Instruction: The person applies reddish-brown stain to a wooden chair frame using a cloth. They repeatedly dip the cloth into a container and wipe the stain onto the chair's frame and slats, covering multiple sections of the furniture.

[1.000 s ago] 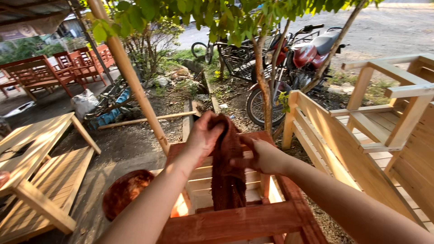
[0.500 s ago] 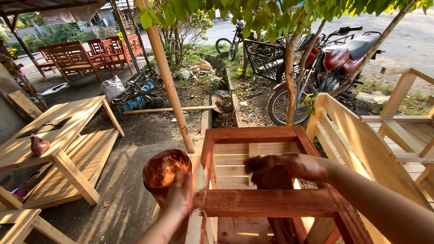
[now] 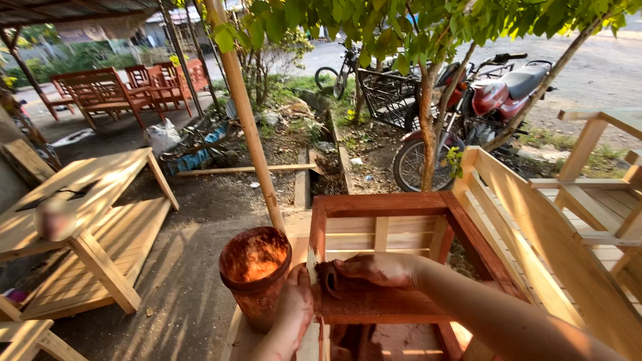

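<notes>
On the front rail of a red-stained wooden chair frame (image 3: 388, 204), the right hand (image 3: 378, 269) presses a stain-soaked rag (image 3: 332, 279), fingers clenched over it. Just beside it, the left hand (image 3: 294, 311) rests flat against the rail's corner, grasping nothing. A stained bucket (image 3: 255, 274) stands close left; unpainted wooden furniture (image 3: 80, 227) surrounds.
</notes>
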Tool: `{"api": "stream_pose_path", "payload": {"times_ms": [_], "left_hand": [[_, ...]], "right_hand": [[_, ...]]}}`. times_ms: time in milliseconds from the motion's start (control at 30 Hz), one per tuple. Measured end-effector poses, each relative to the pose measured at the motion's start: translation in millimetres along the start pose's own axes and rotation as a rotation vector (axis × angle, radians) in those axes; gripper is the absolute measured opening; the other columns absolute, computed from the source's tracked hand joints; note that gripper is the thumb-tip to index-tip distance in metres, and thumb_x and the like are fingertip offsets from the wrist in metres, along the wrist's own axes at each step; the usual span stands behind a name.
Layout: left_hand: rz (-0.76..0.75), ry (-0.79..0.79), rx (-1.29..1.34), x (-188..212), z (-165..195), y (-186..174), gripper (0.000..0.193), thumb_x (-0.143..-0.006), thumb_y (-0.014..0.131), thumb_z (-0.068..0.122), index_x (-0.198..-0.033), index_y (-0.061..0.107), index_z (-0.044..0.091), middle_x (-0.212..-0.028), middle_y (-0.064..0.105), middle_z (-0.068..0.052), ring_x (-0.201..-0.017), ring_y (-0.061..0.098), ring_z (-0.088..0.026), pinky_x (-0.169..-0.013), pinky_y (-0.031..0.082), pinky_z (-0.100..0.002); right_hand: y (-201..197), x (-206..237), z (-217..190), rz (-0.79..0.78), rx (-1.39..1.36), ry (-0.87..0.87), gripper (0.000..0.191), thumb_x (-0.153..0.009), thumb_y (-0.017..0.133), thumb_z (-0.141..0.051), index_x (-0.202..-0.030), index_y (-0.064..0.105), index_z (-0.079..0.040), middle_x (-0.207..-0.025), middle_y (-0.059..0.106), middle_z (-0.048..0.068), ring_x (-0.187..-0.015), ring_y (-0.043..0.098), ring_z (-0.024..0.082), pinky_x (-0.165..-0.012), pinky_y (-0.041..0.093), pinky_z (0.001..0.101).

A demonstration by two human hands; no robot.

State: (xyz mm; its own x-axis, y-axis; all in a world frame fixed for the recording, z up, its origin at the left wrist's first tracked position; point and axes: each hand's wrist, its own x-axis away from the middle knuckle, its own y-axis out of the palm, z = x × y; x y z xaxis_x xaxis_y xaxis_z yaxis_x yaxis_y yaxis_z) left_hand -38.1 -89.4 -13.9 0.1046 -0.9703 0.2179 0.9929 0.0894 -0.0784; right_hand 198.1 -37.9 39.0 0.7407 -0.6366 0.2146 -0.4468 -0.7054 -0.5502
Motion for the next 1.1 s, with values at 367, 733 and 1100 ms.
{"api": "stream_pose_path", "payload": {"times_ms": [367, 733, 1100], "left_hand": [[0.044, 0.148, 0.195, -25.6, -25.8, 6.0, 0.047, -0.106, 0.05, 0.034, -0.145, 0.051, 0.007, -0.057, 0.046, 0.002, -0.041, 0.031, -0.008, -0.037, 0.028, -0.026], [0.03, -0.011, 0.163, -0.4, -4.0, -4.2, 0.047, -0.102, 0.056, 0.037, -0.135, 0.056, 0.004, -0.06, 0.053, -0.004, -0.039, 0.034, -0.012, -0.036, 0.026, -0.03], [-0.115, 0.414, -0.662, 29.2, 96.8, 50.4, 0.067, -0.093, 0.07, 0.017, -0.149, 0.035, 0.006, -0.135, 0.056, -0.021, -0.109, 0.068, -0.026, -0.089, 0.061, -0.033]], "right_hand": [[-43.5, 105.9, 8.4, 0.023, -0.228, 0.361, 0.056, -0.1, 0.05, -0.04, -0.143, 0.056, -0.005, -0.147, 0.062, 0.01, -0.134, 0.058, 0.019, -0.111, 0.047, 0.0325], [-82.1, 166.9, 46.5, 0.075, 0.092, 0.419, 0.055, -0.102, 0.044, -0.042, -0.136, 0.062, -0.002, -0.131, 0.066, 0.018, -0.121, 0.057, 0.03, -0.107, 0.045, 0.0395], [-114.9, 123.1, -46.6, 0.746, -0.788, 0.135, 0.053, -0.103, 0.045, -0.048, -0.136, 0.062, -0.011, -0.124, 0.072, 0.012, -0.106, 0.068, 0.029, -0.087, 0.052, 0.0471]]}}
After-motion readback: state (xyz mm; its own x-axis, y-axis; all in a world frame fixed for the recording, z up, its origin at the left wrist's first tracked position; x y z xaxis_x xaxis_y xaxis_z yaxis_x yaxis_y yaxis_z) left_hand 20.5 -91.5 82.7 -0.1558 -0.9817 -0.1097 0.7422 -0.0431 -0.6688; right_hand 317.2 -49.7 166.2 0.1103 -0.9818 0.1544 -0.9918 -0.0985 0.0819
